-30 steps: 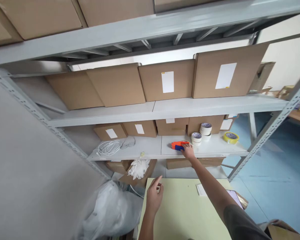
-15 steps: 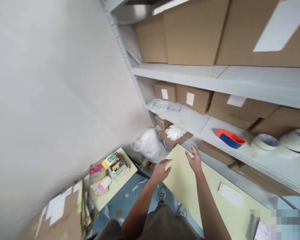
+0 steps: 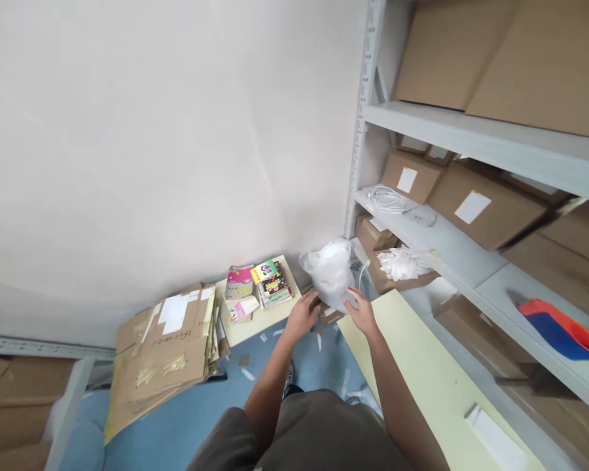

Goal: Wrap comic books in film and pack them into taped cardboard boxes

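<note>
Both hands hover near a white plastic bag — books lie on the small table to the left.

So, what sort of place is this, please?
Probably a storeroom or packing area: brown cardboard boxes with white labels stand on grey metal shelving, and flattened brown cardboard is stacked by the white wall.

The place looks like a storeroom. Metal shelving on the right holds labelled cardboard boxes, flattened cartons are stacked on the left by a plain wall, and paper scraps litter the blue floor.
</note>
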Demonstrator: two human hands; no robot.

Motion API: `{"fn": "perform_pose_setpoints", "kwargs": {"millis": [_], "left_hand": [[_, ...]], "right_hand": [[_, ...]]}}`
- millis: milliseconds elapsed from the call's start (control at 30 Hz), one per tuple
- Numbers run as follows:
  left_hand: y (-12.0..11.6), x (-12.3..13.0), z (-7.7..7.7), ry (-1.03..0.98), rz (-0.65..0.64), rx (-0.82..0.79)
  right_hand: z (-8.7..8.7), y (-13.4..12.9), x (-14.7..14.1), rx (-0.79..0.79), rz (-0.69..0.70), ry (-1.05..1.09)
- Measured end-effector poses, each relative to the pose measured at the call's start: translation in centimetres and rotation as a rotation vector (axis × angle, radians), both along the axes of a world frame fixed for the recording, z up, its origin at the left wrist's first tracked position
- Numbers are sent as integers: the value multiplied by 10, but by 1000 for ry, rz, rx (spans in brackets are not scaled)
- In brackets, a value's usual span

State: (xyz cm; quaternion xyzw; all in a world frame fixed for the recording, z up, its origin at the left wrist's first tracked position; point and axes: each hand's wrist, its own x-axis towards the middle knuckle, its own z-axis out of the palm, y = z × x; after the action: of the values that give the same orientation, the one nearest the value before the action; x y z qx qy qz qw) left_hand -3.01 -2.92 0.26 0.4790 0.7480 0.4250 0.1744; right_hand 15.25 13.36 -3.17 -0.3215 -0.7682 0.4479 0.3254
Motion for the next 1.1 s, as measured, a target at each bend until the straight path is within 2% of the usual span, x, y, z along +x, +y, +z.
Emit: {"fn": "perform_pose_setpoints", "kwargs": {"millis": [133, 267, 433, 567, 700, 833, 967, 1100], "left_hand": [[-22, -65, -16, -32, 62, -32], [-38, -140, -38, -149, 155, -22], [-60, -226, -68, -300, 246, -16], [-85, -277, -91, -376, 305, -52], [-106, -312, -120, -498, 381, -86], [-110, -331, -156, -651, 447, -99], [-101, -344, -188, -820, 575, -89], [-90, -351, -211, -1133, 613, 62]], "right_hand": [[-7, -18, -68, 7, 27, -16], [-20, -36, -144, 11, 75, -74], [-50, -55, -245, -1, 138, -155], [-82, -67, -319, 14, 182, -232], [-115, -70, -369, 23, 278, -402], [-142, -68, -401, 54, 346, -575], [-160, -84, -420, 133, 380, -759], [-167, -115, -424, 205, 489, -866]]}}
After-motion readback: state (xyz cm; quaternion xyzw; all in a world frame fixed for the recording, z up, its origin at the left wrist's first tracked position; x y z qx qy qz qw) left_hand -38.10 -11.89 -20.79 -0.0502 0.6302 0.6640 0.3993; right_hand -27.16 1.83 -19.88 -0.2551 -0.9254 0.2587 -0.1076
